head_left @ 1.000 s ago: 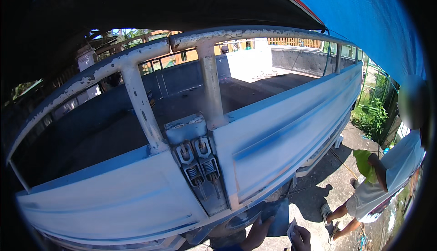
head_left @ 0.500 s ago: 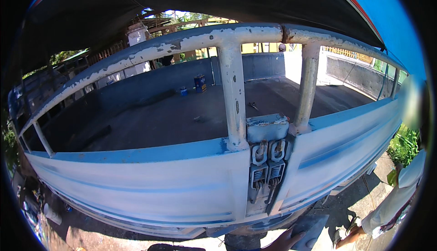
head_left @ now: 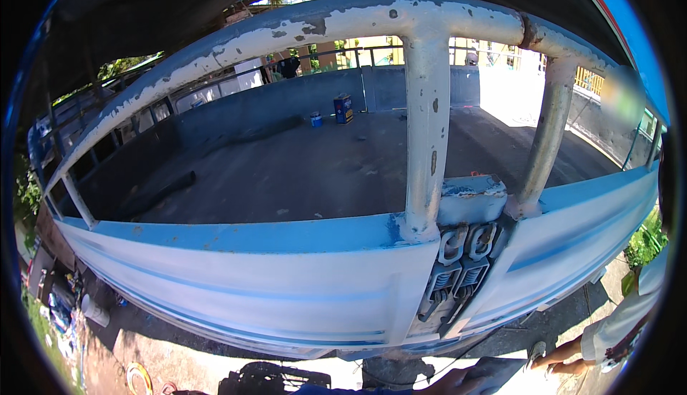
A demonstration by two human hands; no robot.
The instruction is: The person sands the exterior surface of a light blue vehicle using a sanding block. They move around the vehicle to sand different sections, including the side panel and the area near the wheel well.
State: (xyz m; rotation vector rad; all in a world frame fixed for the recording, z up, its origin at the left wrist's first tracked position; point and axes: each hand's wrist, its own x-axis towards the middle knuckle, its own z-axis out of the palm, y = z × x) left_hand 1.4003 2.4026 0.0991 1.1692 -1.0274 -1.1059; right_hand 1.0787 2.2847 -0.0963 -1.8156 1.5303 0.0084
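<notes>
At the bottom edge, my left hand (head_left: 452,382) shows only in part, beyond what looks like a blue sleeve. Its fingers are closed at the edge of a flat grey piece (head_left: 502,372), whose kind I cannot make out. My right hand is out of view. Ahead stands a truck-bed side panel (head_left: 236,280), white with streaks of blue. Above it runs a pipe railing (head_left: 358,23) with chipped, flaking pale paint. Two metal spring latches (head_left: 458,273) hang at the joint between the panels, below a blue-grey block (head_left: 471,198).
On the dark truck bed (head_left: 300,180) stand a blue rectangular can (head_left: 343,109) and a small blue tin (head_left: 315,119). A dark tarp (head_left: 164,16) hangs overhead. Another person in light shorts (head_left: 601,343) is at the right. A white bucket (head_left: 94,311) sits on the ground at left.
The view has swung left, so the railing posts and latches sit farther right. More ground shows at lower left. My left hand stays by the bottom edge with the grey piece.
</notes>
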